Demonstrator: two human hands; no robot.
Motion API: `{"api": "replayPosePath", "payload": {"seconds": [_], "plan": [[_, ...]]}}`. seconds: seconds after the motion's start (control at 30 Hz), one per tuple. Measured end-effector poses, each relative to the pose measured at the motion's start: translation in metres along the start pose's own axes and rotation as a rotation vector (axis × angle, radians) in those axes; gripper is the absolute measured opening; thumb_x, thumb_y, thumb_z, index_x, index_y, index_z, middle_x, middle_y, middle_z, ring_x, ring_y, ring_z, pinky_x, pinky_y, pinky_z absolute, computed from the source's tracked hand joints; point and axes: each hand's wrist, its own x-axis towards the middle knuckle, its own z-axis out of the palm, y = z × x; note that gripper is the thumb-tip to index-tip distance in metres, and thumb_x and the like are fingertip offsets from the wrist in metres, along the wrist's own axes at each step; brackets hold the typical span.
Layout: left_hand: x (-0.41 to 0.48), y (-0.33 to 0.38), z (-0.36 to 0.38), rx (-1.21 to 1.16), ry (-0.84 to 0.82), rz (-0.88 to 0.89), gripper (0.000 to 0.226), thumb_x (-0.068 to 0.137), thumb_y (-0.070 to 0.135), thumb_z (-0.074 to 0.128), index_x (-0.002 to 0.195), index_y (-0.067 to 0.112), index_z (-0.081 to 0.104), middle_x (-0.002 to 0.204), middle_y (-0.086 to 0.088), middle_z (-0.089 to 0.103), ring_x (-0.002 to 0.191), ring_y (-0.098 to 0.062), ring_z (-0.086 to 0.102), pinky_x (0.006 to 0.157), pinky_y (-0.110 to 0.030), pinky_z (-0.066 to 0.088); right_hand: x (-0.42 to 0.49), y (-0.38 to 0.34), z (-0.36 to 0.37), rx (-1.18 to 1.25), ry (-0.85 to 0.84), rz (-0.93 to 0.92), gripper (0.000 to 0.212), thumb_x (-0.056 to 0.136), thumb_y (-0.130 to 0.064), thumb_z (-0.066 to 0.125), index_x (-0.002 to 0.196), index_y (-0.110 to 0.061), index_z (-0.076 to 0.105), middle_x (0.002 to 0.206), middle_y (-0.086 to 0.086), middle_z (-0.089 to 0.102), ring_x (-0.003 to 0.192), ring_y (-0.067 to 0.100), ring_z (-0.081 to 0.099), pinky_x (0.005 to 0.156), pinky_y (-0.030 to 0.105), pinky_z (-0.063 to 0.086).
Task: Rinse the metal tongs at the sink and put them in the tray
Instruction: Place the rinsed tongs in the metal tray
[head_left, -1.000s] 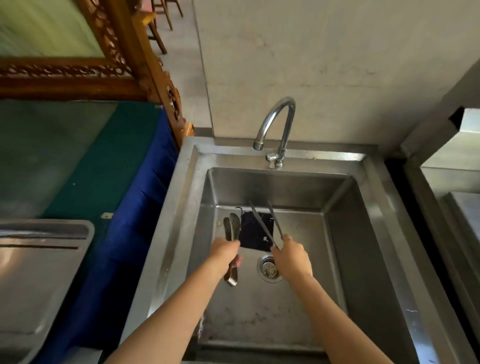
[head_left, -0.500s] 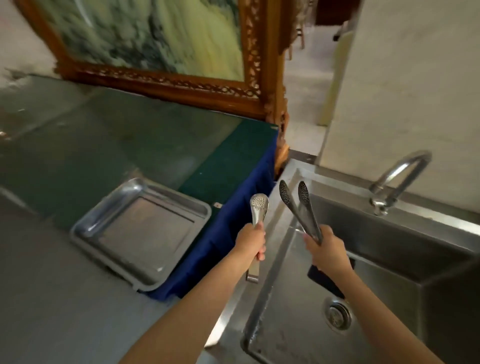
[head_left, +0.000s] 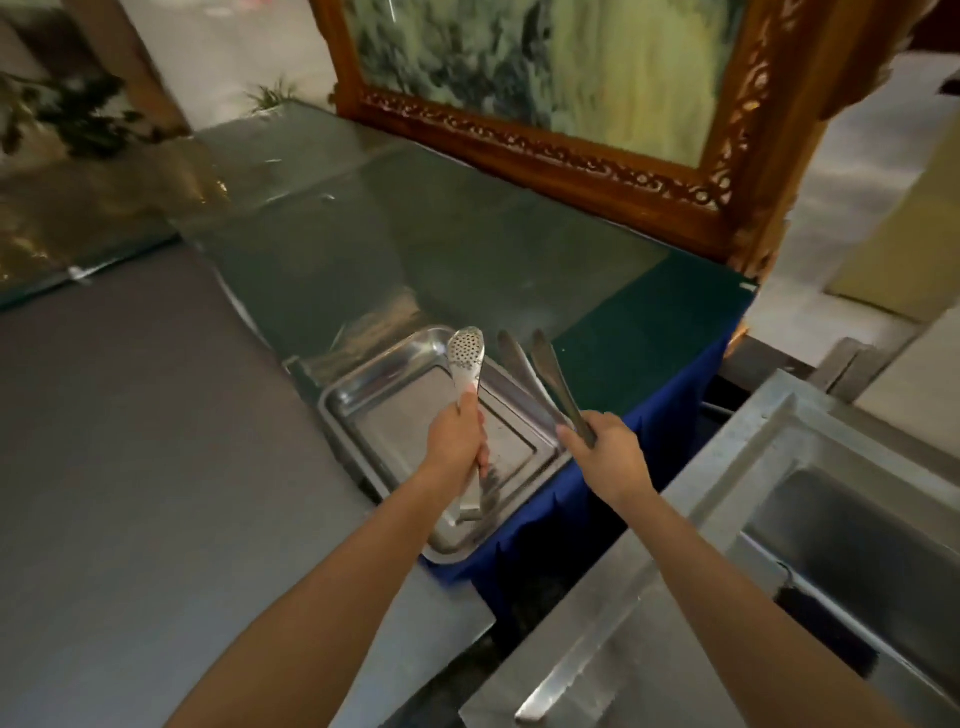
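**Hands Over the Tray, One Pair of Tongs Each**

The left hand (head_left: 457, 441) was wrapped around perforated tongs (head_left: 466, 364); the right hand (head_left: 605, 457) was clenched on plain tongs (head_left: 545, 384). A second earlier both worked down in the sink (head_left: 675, 530); both pairs now hung above the steel tray (head_left: 358, 395), neither released. Rinsing appeared finished, placement pending. The tray sat on a grey counter (head_left: 156, 467) beside green cloth (head_left: 649, 322), below a carved wooden frame (head_left: 571, 150).

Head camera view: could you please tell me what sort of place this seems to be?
Probably a catering or restaurant wash-up area: a deep stainless steel sink beside a steel worktop, a rectangular metal tray on a cloth-draped table, and perforated metal serving tongs in hand.
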Motion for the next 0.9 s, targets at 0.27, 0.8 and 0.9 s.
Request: {"api": "replayPosePath", "payload": {"seconds": [0.27, 0.8, 0.9], "plan": [[0.066, -0.013, -0.045, -0.031, 0.112, -0.025, 0.046, 0.098, 0.044, 0.032, 0.069, 0.011, 0.047, 0.039, 0.000, 0.047, 0.029, -0.011, 0.044, 0.032, -0.023, 0.040, 0.057, -0.016, 0.069, -0.333, -0.156, -0.086, 0.045, 0.094, -0.040, 0.045, 0.126, -0.009, 0.050, 0.125, 0.015, 0.049, 0.109, 0.030, 0.051, 0.088, 0.037, 0.045], [0.098, -0.042, -0.070, -0.124, 0.064, -0.030, 0.044, 0.099, 0.041, 0.030, 0.069, 0.011, 0.043, 0.047, 0.001, 0.040, 0.036, -0.012, 0.036, 0.034, -0.022, 0.036, 0.085, 0.012, 0.128, -0.700, -0.153, -0.120, 0.043, 0.095, -0.041, 0.039, 0.123, -0.011, 0.047, 0.119, 0.010, 0.054, 0.108, 0.025, 0.050, 0.092, 0.036, 0.044], [0.098, -0.044, -0.070, -0.118, 0.064, -0.023, 0.045, 0.099, 0.042, 0.029, 0.068, 0.012, 0.044, 0.043, 0.004, 0.042, 0.034, -0.010, 0.038, 0.034, -0.021, 0.038, 0.082, 0.012, 0.128, -0.732, -0.154, -0.111, 0.045, 0.095, -0.041, 0.039, 0.126, -0.010, 0.044, 0.121, 0.011, 0.054, 0.110, 0.026, 0.050, 0.093, 0.036, 0.044]]}}
